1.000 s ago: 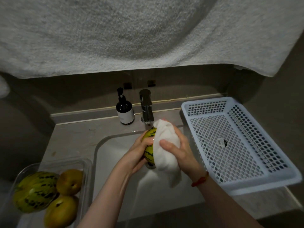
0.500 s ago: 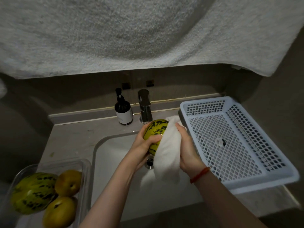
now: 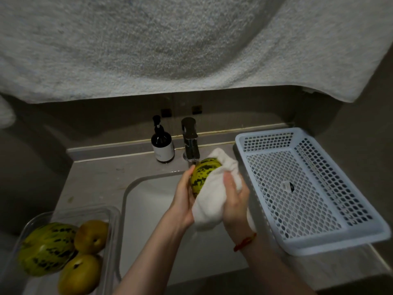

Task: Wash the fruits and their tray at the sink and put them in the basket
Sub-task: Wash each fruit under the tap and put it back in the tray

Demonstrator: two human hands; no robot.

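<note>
The striped melon [image 3: 201,174] is held over the sink [image 3: 148,201], just below the tap [image 3: 190,139]. Over the last second it has been turned and the white cloth [image 3: 214,194] shifted round to its right and near side, so wiping is judged to be under way, not finished. It is cupped from the left by the left hand [image 3: 184,201], while the cloth is gripped against it by the right hand [image 3: 235,199]. The basket [image 3: 306,190] at right holds no fruit; three fruits wait in the tray [image 3: 110,226].
</note>
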